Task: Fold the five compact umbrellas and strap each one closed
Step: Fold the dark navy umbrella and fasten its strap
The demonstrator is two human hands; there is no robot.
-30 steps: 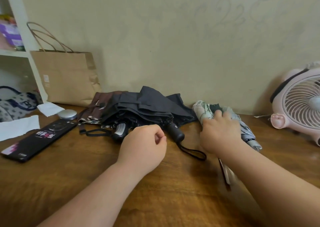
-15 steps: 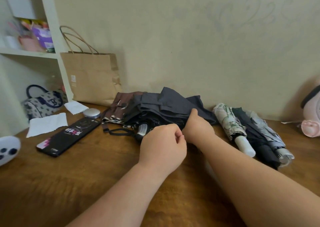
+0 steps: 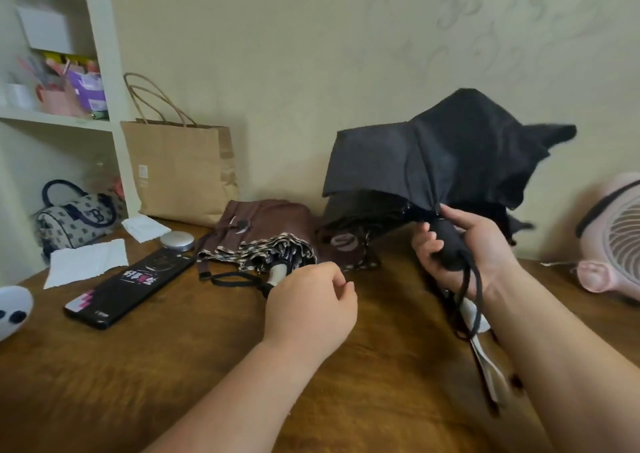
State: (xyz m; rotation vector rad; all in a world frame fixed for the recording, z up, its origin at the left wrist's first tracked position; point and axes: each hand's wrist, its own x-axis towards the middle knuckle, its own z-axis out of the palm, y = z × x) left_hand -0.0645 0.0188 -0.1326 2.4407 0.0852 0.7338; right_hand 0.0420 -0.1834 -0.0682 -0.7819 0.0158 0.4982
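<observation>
The wooden table (image 3: 173, 366) carries everything. Above its right half the black umbrella (image 3: 450, 162) is held clear of the wood, its canopy loose and flaring in uneven flaps toward the wall. The brown umbrella (image 3: 263, 231) lies unstrapped on the table just to its left. The right hand (image 3: 474, 248) is clamped round the black umbrella's handle (image 3: 448, 245). The left hand (image 3: 308, 310) hovers low by the brown umbrella's pale grip, fingers loosely curled on nothing I can make out. The step in hand looks like gathering the black canopy. To do it well, the free left hand should come across, draw each panel's crease outward and lay them all the same way round the shaft before any twisting (a flap bunched under the wrap would likely leave the strap short of its fastener). The wrist cord (image 3: 474, 300) dangling below the grip is best kept out of the folds. The closing strap is hidden in the fabric, so it needs finding first.
</observation>
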